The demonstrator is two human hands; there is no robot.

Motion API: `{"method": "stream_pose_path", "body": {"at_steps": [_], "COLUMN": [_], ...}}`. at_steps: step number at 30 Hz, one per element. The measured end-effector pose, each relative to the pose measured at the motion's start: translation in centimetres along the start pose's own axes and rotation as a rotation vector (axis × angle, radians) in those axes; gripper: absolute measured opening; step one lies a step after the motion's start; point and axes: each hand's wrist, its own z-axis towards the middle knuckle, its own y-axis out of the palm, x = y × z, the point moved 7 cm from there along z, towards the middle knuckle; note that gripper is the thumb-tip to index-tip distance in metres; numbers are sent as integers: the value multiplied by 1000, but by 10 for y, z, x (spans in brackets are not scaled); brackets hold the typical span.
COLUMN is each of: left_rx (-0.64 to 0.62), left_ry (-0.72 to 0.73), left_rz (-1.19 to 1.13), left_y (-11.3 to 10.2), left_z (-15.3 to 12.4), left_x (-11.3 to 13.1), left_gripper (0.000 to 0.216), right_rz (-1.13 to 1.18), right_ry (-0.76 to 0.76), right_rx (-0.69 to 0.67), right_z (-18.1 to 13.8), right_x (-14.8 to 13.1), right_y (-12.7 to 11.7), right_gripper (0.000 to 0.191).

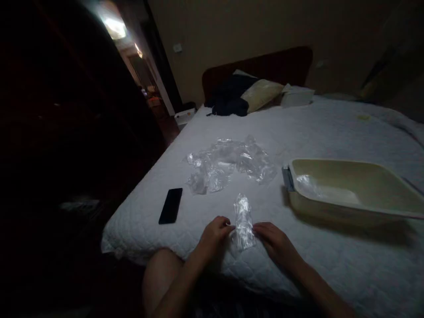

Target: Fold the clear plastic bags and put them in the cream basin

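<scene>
A folded clear plastic bag (244,223) lies as a narrow, shiny strip on the white quilted bed, close to its front edge. At its left edge is my left hand (215,234), with fingers curled and thumb and forefinger closed on the plastic. My right hand (274,243) has its fingers together, closed on the strip's right edge. Beyond the hands, several crumpled clear plastic bags (228,161) are spread in a loose heap. A black phone (170,206) rests flat to the left of my left hand.
On the right stands a cream plastic bin (344,212) with a grey handle and some clear plastic inside. Dark clothing (230,95), a beige pillow (261,93) and a white box (298,97) sit near the headboard (258,64). A doorway is at the upper left.
</scene>
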Motion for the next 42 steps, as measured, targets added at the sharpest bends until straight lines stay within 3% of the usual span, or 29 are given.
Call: {"method": "stream_pose_path", "body": {"at_steps": [6,9,14,19,26,34,42], "left_rx": [17,38,32,71,99,148,219], "left_ry": [120,111,55,-244,-588,-674,-848], "left_rz": [17,-19,-210,-429,-583,-624,-581], "left_y": [16,22,28,30,43,53,59], "left_z": [7,9,9,11,10,9,15], "left_x": [10,9,6,-7,-24,-28,-32], "left_gripper": [23,21,20,16,20,17,16], "right_rz": [-171,-208,-84,123,342,545,629], "right_ry": [-102,-154,-66,211,388,625,706], "right_rx": [-41,-61,-75,-23,50,117,190], "right_z": [5,10,13,16,27,23,24], "right_x": [-10,-11,-3,17,26,45,50], "right_y": [2,5,7,9,9,19,15], "right_gripper": [33,33,30,21,17,28,35]}}
